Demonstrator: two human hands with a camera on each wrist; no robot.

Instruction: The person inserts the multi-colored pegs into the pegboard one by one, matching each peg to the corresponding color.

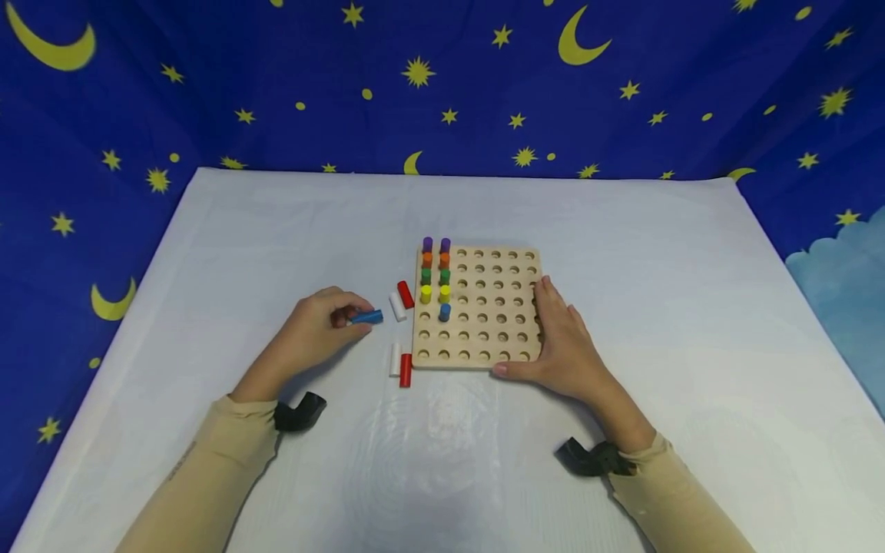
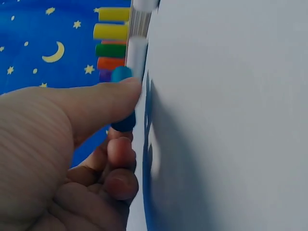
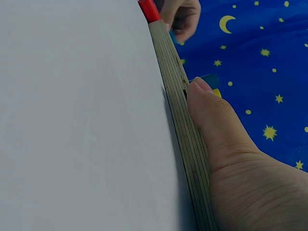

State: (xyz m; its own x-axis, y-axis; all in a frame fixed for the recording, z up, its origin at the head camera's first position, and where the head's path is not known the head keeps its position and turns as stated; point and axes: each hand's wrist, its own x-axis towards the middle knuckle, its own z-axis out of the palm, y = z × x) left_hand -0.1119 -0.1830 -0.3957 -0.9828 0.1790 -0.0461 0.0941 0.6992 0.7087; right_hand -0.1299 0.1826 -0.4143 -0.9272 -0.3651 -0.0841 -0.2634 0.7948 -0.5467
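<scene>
Left hand point(image 1: 314, 326) pinching blue peg point(image 1: 367, 316) left of pegboard point(image 1: 477, 307), right hand point(image 1: 563, 342) flat, fingers straight, on board's right edge

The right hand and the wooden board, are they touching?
Touching: in the right wrist view the right hand presses its thumb against the edge of the wooden board.

Left hand point(image 1: 314, 322): lay low over the table, fingers curled, thumb point(image 2: 96, 103) and fingertips pinching a small piece. Right hand point(image 1: 563, 342): palm down, fingers straight and together, thumb point(image 3: 211, 113) extended along the near side. Both forearms: tan sleeves, a dark strap at each wrist.
</scene>
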